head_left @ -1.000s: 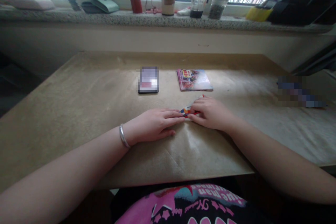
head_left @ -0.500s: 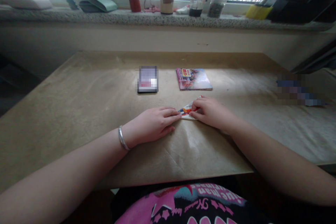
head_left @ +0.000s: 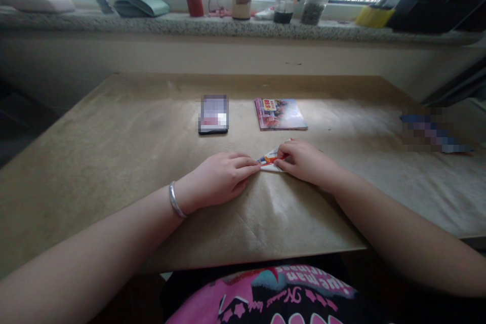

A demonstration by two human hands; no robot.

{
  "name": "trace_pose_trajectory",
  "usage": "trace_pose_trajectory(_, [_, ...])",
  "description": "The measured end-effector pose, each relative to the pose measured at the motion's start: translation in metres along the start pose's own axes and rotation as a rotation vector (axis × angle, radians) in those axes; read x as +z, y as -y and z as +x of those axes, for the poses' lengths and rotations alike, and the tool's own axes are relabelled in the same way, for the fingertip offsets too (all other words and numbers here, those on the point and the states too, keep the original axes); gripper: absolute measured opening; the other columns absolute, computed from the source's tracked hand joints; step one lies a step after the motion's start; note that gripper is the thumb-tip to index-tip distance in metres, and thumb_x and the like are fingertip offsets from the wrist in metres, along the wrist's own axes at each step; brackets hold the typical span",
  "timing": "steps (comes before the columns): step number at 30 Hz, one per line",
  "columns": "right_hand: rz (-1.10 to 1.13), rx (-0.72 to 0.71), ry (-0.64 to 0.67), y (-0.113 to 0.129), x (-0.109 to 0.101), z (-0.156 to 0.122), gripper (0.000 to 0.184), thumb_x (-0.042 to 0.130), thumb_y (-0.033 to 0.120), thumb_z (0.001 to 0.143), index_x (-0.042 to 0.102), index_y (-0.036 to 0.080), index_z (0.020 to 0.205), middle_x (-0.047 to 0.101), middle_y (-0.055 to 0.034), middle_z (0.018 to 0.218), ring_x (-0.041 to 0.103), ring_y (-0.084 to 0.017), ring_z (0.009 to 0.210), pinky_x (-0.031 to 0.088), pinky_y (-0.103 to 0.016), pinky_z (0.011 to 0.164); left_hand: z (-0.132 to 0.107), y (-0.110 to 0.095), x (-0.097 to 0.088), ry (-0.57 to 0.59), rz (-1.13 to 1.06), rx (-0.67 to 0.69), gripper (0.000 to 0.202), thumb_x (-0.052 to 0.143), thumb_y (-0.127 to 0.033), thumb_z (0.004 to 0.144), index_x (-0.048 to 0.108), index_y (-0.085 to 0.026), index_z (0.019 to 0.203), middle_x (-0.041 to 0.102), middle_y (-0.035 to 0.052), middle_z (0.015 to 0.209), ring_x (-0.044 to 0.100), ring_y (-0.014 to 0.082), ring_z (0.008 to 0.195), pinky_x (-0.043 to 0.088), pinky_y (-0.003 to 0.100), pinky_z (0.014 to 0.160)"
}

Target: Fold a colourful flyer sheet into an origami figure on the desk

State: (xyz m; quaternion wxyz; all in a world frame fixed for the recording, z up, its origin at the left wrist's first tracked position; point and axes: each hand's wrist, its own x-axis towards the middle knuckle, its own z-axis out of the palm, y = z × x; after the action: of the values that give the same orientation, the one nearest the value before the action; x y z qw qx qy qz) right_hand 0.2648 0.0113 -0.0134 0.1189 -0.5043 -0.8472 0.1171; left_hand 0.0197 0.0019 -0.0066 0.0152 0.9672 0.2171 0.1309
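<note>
A small folded paper (head_left: 270, 160) is held down on the worktop (head_left: 114, 162), just nearer than the booklet (head_left: 280, 114). Its right end is pinched in the grip of the right hand (head_left: 304, 163). Its left end is pressed by the left hand (head_left: 218, 179), whose grip is laid flat with the fingers together. A phone (head_left: 213, 114) is laid left of the booklet.

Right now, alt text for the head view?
Two bare hands work a small folded paper on a brown table: the left hand presses its edge, the right hand pinches it. A phone and a colourful booklet lie beyond.
</note>
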Motion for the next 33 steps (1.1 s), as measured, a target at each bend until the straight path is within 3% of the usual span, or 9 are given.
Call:
trace_pose_trajectory(6, [-0.039,0.003,0.008,-0.001,0.001,0.0,0.016,0.056,0.029,0.084,0.058,0.02,0.072,0.066,-0.0058,0.078,0.057,-0.019,0.075,0.039,-0.03,0.068,0.001,0.0,-0.003,0.021,0.029,-0.006,0.035,0.047,-0.018,0.09,0.061,-0.017,0.122,0.065,0.0088,0.117,0.061,0.0218,0.104,0.053,0.037,0.091])
trace_pose_trajectory(11, [-0.317,-0.095,-0.125,0.001,-0.005,-0.003,0.019,0.051,0.032,0.089,0.062,0.019,0.078,0.069,-0.0094,0.091,0.056,-0.026,0.093,0.039,-0.041,0.089,0.001,0.002,0.0,0.009,0.018,0.0,0.038,0.048,-0.019,0.089,0.058,-0.017,0.126,0.064,0.0093,0.12,0.059,0.0228,0.106,0.052,0.037,0.092])
trace_pose_trajectory(16, [-0.461,-0.246,-0.192,0.009,-0.007,-0.005,0.026,0.044,0.031,0.094,0.067,0.021,0.085,0.068,-0.0071,0.088,0.054,-0.026,0.1,0.024,-0.051,0.11,-0.001,0.003,0.002,0.007,-0.009,-0.007,0.041,0.05,-0.019,0.089,0.056,-0.019,0.129,0.063,0.0084,0.121,0.058,0.0219,0.108,0.051,0.036,0.094])
trace_pose_trajectory(22, [-0.53,-0.329,-0.336,0.016,0.001,-0.006,0.026,0.045,0.031,0.094,0.069,0.025,0.086,0.068,-0.0044,0.091,0.046,-0.03,0.118,0.005,-0.063,0.114,-0.002,0.001,0.001,0.014,0.005,-0.001,0.042,0.05,-0.02,0.09,0.054,-0.019,0.132,0.063,0.0079,0.121,0.057,0.0218,0.107,0.051,0.037,0.094])
trace_pose_trajectory(27, [-0.435,-0.329,-0.206,0.019,0.002,-0.004,0.028,0.047,0.039,0.093,0.066,0.02,0.087,0.067,-0.0055,0.092,0.054,-0.024,0.099,0.028,-0.044,0.11,-0.002,0.001,0.0,0.021,0.009,-0.003,0.04,0.05,-0.022,0.091,0.055,-0.019,0.131,0.064,0.0084,0.119,0.058,0.0212,0.106,0.051,0.036,0.094])
trace_pose_trajectory(33, [-0.252,-0.128,-0.141,0.016,0.004,0.002,0.026,0.05,0.039,0.092,0.064,0.019,0.082,0.066,-0.0064,0.09,0.055,-0.023,0.093,0.032,-0.042,0.1,-0.002,0.0,0.0,0.041,0.028,-0.029,0.036,0.048,-0.023,0.092,0.058,-0.019,0.126,0.064,0.0073,0.115,0.058,0.0215,0.102,0.052,0.036,0.091])
